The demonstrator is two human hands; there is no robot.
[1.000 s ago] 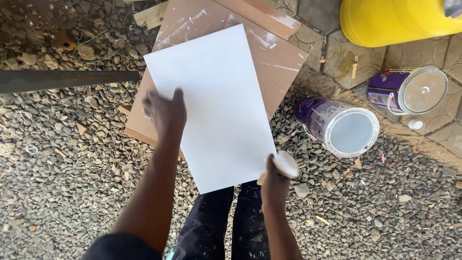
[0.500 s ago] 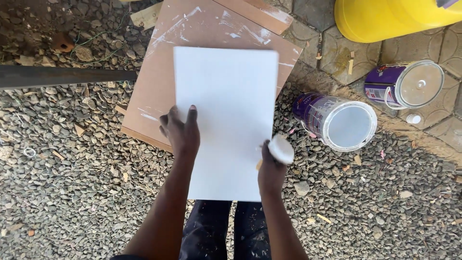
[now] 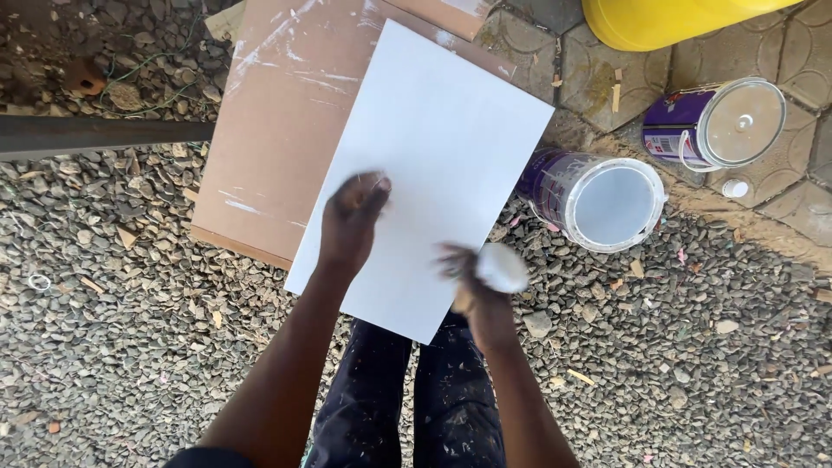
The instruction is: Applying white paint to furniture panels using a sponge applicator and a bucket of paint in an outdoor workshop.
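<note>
Since half a second ago the white board (image 3: 433, 165) has swung from lying nearly square to the person to lying slanted, its far corner now pointing toward the open purple paint can (image 3: 598, 198), and the left hand (image 3: 351, 221) has slid further onto the board's face while the right hand (image 3: 481, 286) has come in over the near right edge. The board lies on a brown cardboard sheet (image 3: 277, 121) spread over the gravel ground (image 3: 121, 329), its near corner jutting past the cardboard above the person's dark trousers (image 3: 407, 390). The left hand presses flat on the white surface, fingers spread and grasping nothing; the right hand's grip is closed round a small white pad or cloth (image 3: 501, 267), blurred by motion, so what it is exactly cannot be told. A second purple can with a shiny lid (image 3: 719, 126) lies further right on the paving, beside a yellow container (image 3: 667, 17). In my judgement the chief risk is the board skidding on the smooth cardboard under a hard rubbing stroke and knocking its corner against the open can lying just beside it, or picking up grit from the gravel at the overhanging corner
</note>
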